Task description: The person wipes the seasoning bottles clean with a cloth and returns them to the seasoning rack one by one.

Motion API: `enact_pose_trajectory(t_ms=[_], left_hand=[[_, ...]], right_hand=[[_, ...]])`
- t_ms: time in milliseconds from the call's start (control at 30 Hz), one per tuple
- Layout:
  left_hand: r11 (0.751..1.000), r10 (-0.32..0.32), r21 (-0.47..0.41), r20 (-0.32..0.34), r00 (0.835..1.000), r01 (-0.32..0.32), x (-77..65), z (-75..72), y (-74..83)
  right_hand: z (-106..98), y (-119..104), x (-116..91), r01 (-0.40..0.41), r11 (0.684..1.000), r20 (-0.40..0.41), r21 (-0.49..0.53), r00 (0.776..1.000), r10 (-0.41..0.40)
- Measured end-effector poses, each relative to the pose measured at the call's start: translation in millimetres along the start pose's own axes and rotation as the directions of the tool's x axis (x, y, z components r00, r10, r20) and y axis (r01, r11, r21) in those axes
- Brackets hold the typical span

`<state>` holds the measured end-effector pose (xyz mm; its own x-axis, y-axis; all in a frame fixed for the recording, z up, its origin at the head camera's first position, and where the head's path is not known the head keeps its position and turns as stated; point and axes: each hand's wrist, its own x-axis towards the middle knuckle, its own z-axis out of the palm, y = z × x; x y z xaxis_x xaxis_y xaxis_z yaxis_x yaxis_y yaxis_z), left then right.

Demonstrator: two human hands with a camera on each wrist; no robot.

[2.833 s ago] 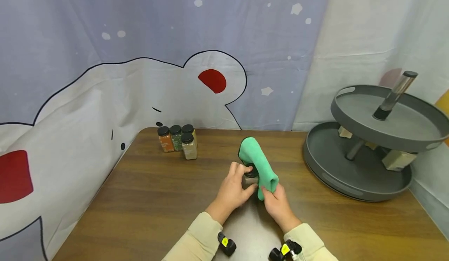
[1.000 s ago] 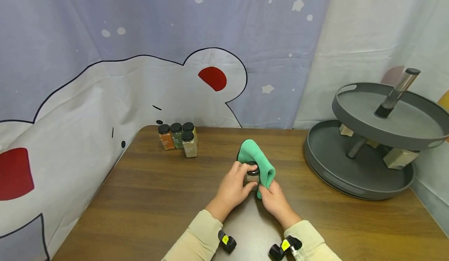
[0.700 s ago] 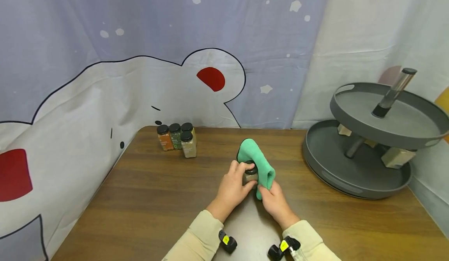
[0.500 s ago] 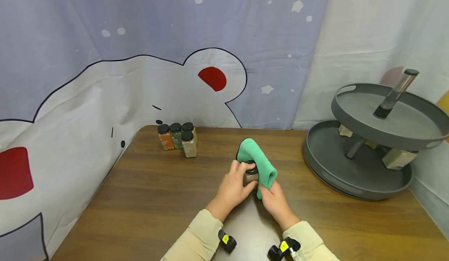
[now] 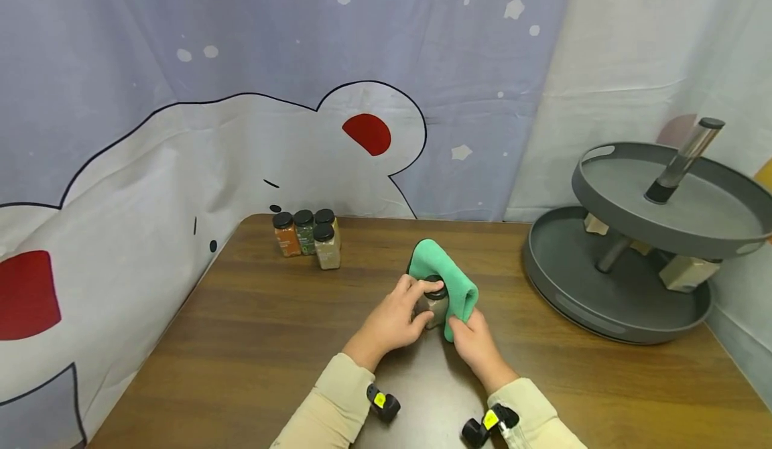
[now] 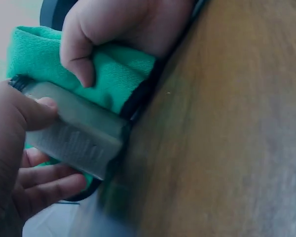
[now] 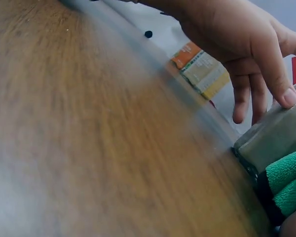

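Note:
A clear spice jar (image 5: pixel 438 307) with a black lid and grey-brown contents stands upright in the middle of the table. My left hand (image 5: pixel 391 320) has its index finger over the lid and its thumb against the jar's side; its other fingers hang off the glass in the right wrist view. My right hand (image 5: pixel 479 347) grips a folded green cloth (image 5: pixel 435 260) with dark edging, thumb on top. The cloth wraps the jar's far and right sides. In the left wrist view, printed text shows on the jar (image 6: pixel 76 140), too blurred to read.
Several spice jars (image 5: pixel 328 251) with black lids stand together at the table's back left. At the right is a grey two-tier round tray (image 5: pixel 609 322), with several pale boxes or jars on its lower level. A printed curtain hangs behind the wooden table (image 5: pixel 253 342).
My left hand has shifted slightly left and loosened, its thumb drawn back, so more of the jar shows. My right hand and the cloth stay nearly where they were.

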<state>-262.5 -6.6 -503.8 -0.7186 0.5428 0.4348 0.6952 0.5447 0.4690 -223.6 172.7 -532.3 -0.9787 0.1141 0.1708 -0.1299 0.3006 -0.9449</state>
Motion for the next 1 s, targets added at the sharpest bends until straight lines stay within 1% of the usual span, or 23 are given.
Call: enact_pose_trajectory(t_ms=[200, 300, 367, 467, 567, 667, 767, 867, 1000], left_hand=[[0.999, -0.022, 0.031, 0.035, 0.999, 0.021, 4.6, 0.9, 7.2], [0.999, -0.023, 0.028, 0.061, 0.998, 0.021, 6.0, 0.8, 7.7], [1.0, -0.02, 0.009, 0.076, 0.997, 0.019, 6.4, -0.9, 7.4], [1.0, -0.023, 0.004, 0.072, 0.997, 0.023, 6.3, -1.4, 6.9], [0.999, -0.038, 0.039, 0.009, 0.999, 0.037, 5.6, 2.7, 8.3], [0.995, -0.064, 0.065, -0.077, 0.995, 0.069, 4.6, 8.1, 10.3], [0.992, -0.095, 0.071, -0.149, 0.984, 0.106, 3.7, 13.4, 13.5], [0.988, -0.114, 0.084, -0.206, 0.972, 0.133, 3.3, 18.5, 16.4], [0.979, -0.129, 0.116, -0.27, 0.954, 0.166, 3.4, 24.1, 19.1]], right_hand=[[-3, 1, 2, -0.006, 1.0, 0.03, 0.027, 1.0, 0.006], [-3, 1, 3, -0.02, 1.0, 0.03, 0.009, 0.999, 0.02], [-3, 1, 3, -0.028, 1.0, 0.031, 0.002, 0.999, 0.028], [-4, 0, 3, -0.029, 1.0, 0.04, 0.006, 0.999, 0.028], [-4, 0, 3, -0.015, 1.0, 0.056, 0.005, 0.998, 0.015], [-4, -1, 2, 0.004, 1.0, 0.074, -0.006, 0.997, -0.003], [-3, -1, 1, 0.016, 1.0, 0.083, 0.002, 0.996, -0.017], [-3, -1, 1, 0.022, 1.0, 0.067, -0.005, 0.998, -0.022], [-2, -3, -2, 0.036, 0.998, 0.055, -0.044, 0.998, -0.034]])
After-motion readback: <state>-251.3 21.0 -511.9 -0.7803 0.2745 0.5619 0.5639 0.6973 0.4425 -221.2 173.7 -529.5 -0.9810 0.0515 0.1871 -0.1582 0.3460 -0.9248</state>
